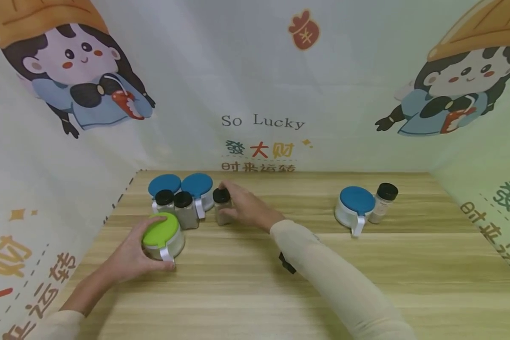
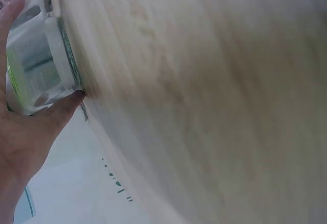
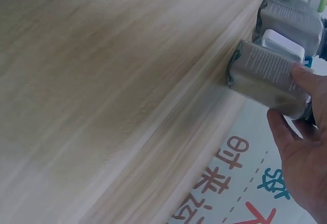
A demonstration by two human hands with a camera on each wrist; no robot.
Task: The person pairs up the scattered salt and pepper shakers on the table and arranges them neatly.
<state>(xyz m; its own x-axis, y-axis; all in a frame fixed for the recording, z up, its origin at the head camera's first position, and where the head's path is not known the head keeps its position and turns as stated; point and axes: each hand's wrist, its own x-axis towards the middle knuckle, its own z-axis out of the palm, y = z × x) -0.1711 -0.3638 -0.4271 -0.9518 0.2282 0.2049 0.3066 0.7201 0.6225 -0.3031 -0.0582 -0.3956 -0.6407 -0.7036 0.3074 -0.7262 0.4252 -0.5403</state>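
"How is the green-lidded jar [image 1: 161,232] held?"

"It is gripped by the curved left hand [image 1: 132,252], at the left of the counter [image 1: 238,288]."

"And the right hand [image 1: 251,206]?"

"A black-capped jar [image 1: 221,208] is gripped by its fingers, just right of two blue-lidded jars [image 1: 197,184]."

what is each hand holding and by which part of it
The left hand grips the green-lidded jar around its sides. The right hand holds a black-capped jar by the upper part of its body.
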